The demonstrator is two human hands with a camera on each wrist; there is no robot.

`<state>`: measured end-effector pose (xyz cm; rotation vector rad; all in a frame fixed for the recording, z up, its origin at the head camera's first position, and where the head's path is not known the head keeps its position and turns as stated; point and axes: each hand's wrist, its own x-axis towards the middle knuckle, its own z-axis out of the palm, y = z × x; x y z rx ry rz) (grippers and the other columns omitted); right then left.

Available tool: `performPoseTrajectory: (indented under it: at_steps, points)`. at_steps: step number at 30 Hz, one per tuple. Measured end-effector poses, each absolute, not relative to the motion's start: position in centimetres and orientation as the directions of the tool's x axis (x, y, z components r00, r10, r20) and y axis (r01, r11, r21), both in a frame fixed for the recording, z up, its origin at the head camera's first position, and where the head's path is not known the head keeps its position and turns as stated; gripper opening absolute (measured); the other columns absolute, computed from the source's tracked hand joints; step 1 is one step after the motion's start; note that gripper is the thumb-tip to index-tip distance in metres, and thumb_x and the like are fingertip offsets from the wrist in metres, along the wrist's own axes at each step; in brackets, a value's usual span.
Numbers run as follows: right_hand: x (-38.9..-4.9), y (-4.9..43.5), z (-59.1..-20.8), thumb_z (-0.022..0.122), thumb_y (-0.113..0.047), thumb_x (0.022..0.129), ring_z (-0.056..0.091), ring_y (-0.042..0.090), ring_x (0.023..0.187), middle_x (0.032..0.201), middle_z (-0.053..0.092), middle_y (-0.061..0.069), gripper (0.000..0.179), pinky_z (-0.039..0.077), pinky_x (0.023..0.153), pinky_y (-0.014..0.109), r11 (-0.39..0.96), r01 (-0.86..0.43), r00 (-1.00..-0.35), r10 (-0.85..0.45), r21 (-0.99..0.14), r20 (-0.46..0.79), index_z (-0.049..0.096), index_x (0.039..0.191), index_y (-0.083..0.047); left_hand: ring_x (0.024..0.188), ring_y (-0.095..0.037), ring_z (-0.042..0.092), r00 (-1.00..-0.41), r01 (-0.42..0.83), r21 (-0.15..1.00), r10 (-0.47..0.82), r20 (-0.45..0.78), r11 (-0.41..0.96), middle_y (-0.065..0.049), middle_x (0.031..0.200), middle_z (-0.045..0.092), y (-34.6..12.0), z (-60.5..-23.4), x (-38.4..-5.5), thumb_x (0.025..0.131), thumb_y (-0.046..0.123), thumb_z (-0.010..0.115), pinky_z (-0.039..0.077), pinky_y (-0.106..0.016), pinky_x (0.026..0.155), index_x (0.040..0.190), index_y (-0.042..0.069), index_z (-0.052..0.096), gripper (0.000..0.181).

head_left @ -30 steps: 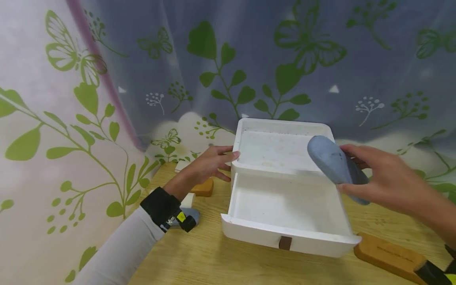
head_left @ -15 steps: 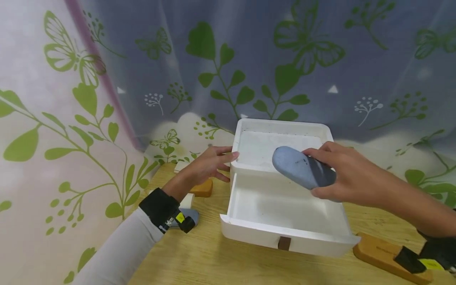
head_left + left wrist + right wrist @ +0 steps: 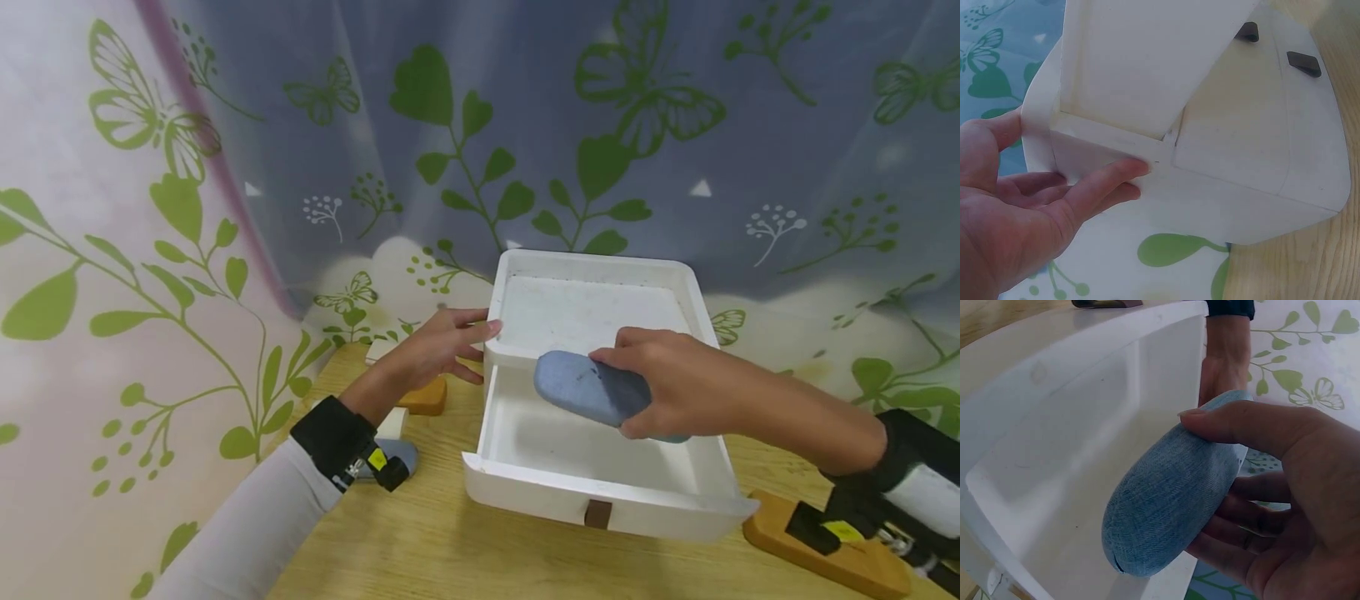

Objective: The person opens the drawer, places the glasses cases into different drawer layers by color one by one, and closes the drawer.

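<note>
In the head view a small white drawer unit (image 3: 596, 310) has its upper drawer (image 3: 525, 479) pulled out, a brown tab on the drawer's front. Over the drawer my right hand (image 3: 678, 385) holds a blue denim-textured glasses case (image 3: 573, 385), thumb on one side and fingers on the other. From the right wrist, the case (image 3: 1166, 494) hangs tilted above the drawer's bare white floor. My left hand (image 3: 442, 346) rests against the unit's left side, thumb near the top rim. Its fingers (image 3: 1107, 178) lie fairly straight along the side wall in the left wrist view.
An orange-brown case (image 3: 825, 546) lies on the wooden table (image 3: 420, 542) right of the drawer. Beside my left forearm are another orange-brown case (image 3: 427, 396), a white item (image 3: 392, 423) and a blue item (image 3: 401, 457). A patterned curtain (image 3: 525, 125) hangs close behind the unit.
My right hand has carried the glasses case leftward and down, from the unit's right edge to over the pulled-out drawer. My left hand has stayed at the unit's side.
</note>
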<state>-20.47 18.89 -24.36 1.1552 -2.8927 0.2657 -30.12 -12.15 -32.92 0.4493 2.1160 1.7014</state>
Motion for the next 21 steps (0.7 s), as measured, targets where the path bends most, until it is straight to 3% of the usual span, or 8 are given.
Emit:
performPoseTrajectory:
  at_steps: [12,21]
  points:
    - [-21.5,17.3,-25.0,0.092,-0.029,0.075,0.061,0.013,0.091,0.111,0.066,0.003,0.075,0.055,0.075,0.031,0.711,-0.697,-0.698,-0.703,-0.096,-0.139,0.064,0.14,-0.003,0.13,-0.043,0.064,-0.871,0.002,0.977,0.48,-0.102,0.211,-0.017,0.15,0.059,-12.0,-32.8,-30.0,0.107,0.038,0.058,0.064,-0.051,0.089,0.161,0.017,0.038,0.061]
    - [-21.8,16.1,-25.8,0.092,-0.027,0.077,0.065,0.03,0.122,0.138,0.064,0.017,0.076,0.058,0.1,0.047,0.725,-0.685,-0.684,-0.673,-0.069,-0.279,0.061,0.141,0.0,0.131,-0.044,0.063,-0.867,0.015,0.977,0.489,-0.093,0.213,-0.016,0.15,0.059,-12.2,-32.7,-30.0,0.107,0.037,0.057,0.064,-0.05,0.089,0.161,0.016,0.039,0.061]
